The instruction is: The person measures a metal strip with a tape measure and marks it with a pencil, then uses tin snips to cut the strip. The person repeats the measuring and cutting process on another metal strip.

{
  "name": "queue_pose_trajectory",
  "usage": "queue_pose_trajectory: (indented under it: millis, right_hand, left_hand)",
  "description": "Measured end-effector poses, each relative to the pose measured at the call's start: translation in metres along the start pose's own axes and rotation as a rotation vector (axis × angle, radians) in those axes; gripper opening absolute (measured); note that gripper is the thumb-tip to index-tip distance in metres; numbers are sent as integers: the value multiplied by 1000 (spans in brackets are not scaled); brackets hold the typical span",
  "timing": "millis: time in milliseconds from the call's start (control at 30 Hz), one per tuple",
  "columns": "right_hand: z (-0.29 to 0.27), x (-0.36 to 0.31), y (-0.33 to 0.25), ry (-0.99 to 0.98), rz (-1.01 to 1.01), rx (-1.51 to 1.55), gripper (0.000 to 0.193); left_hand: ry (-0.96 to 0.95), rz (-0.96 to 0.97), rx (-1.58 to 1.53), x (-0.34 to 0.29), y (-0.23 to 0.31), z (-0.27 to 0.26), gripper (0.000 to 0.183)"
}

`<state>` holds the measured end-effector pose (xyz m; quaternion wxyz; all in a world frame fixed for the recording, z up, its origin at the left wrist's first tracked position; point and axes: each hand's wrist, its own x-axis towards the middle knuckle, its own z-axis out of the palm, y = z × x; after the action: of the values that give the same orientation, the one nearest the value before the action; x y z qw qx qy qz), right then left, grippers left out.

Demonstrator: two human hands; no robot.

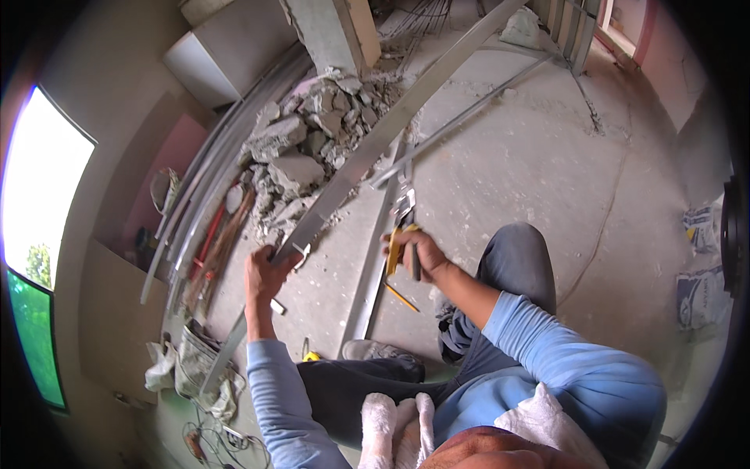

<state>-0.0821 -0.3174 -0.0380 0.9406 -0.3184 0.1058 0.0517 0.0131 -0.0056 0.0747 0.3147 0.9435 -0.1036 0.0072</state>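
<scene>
My left hand [268, 277] is closed round a long metal channel [363, 152], which slants from the lower left up to the far right. In my right hand [419, 254] are tin snips [397, 242] with yellow handles; their metal jaws point away from me, apart from the held channel. Whether the jaws are parted is too small to tell. Beneath them another metal channel [363, 293] lies on the floor, running away from my foot. A yellow pencil [401, 298] rests just beside it, close to my right hand.
Broken concrete rubble [301, 144] is heaped beyond my left hand. Long pipes [199, 176] lie along the left wall. A thin metal strip [469, 117] crosses the floor ahead. A yellow tape measure [311, 356], a sack [199, 359] and tangled cables [223, 442] are at lower left; bags [699, 297] stand right.
</scene>
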Motion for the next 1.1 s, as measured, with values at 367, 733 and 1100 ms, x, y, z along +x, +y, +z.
queue_pose_trajectory:
  millis: [367, 733, 1100]
  right_hand:
    - [21, 22, -185, 16, -598, 346, 51]
    - [2, 30, -210, 206, -726, 192, 15]
    - [-10, 37, -198, 281, -780, 314, 16]
  left_hand:
    - [92, 64, 96, -51, -32, -25, 50]
    - [56, 27, 328, -59, -12, -8, 48]
    - [69, 8, 228, -44, -29, -5, 48]
